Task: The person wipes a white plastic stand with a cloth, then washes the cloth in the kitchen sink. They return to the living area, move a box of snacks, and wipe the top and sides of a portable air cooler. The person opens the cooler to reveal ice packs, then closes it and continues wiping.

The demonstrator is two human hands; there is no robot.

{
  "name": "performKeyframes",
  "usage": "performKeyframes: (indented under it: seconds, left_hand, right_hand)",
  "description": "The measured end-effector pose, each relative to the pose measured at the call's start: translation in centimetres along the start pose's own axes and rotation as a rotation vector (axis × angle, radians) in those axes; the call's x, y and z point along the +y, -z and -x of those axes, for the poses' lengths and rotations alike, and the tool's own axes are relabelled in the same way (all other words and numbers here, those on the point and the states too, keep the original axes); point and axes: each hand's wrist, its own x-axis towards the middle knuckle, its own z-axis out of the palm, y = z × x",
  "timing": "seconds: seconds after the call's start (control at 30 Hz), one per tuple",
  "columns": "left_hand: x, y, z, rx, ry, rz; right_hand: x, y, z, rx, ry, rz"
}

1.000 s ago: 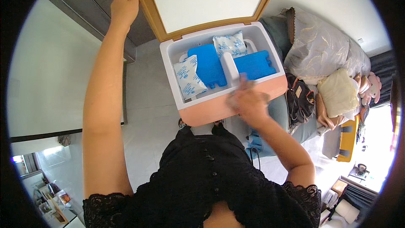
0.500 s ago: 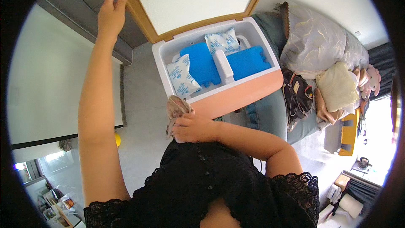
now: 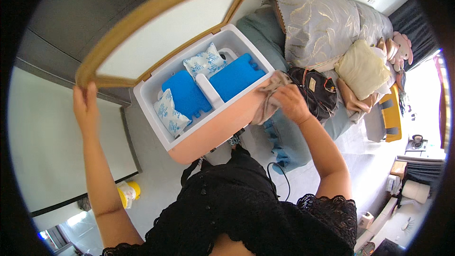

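A pink cooler box (image 3: pixel 213 130) with a white rim stands in front of me, its brown-framed lid (image 3: pixel 180 23) raised. My left hand (image 3: pixel 86 106) grips the lid's near left corner. In my right hand (image 3: pixel 290 102) is a crumpled grey-brown cloth (image 3: pixel 266 99), pressed against the right end of the box's front face, just below the rim. Inside the box lie two blue ice packs, one left (image 3: pixel 182 90) and one right (image 3: pixel 237 78) of a white divider (image 3: pixel 209 90). Two white pouches with blue print, a near one (image 3: pixel 171 114) and a far one (image 3: pixel 204 61), rest beside them.
A grey-green sofa (image 3: pixel 289 147) stands right of the box, holding a black bag (image 3: pixel 315 95), a patterned grey cushion (image 3: pixel 322 28) and a cream pillow (image 3: pixel 362 68). Far right is a yellow crate (image 3: pixel 393 114). A yellow container (image 3: pixel 130 193) stands on the floor at left.
My right hand has carried the cloth from the box's near left corner to the right end of its front. The lid has tilted lower toward me, my left hand still on its corner.
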Motion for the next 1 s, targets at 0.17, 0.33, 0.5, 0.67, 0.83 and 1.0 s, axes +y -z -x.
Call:
performKeyframes:
  seconds: [0.17,0.33,0.5,0.67,0.83,1.0]
  left_hand:
    - [0.2,-0.6,10.0,-0.224,-0.239,-0.010]
    - [-1.2,-3.0,17.8,-0.530,-0.564,-0.387]
    - [-2.7,-5.1,19.9,-0.511,-0.690,-0.402]
    - [-1.9,-4.2,18.2,-0.720,-0.741,-0.455]
    - [1.0,-1.4,14.3,-0.907,-0.589,-0.568]
    - [0.9,-8.7,12.8,-0.520,-0.064,-0.373]
  right_hand:
    - [6.8,1.2,1.6,0.176,-0.571,0.091]
    - [5.7,1.0,-3.7,0.335,-0.548,-0.180]
    - [10.6,0.3,-4.2,0.432,-1.042,-0.188]
    - [12.8,1.1,-8.6,0.520,-1.039,-0.651]
    - [13.3,-3.2,-13.6,0.417,-0.775,-0.918]
    - [10.3,-9.1,-16.2,0.151,-0.189,-0.468]
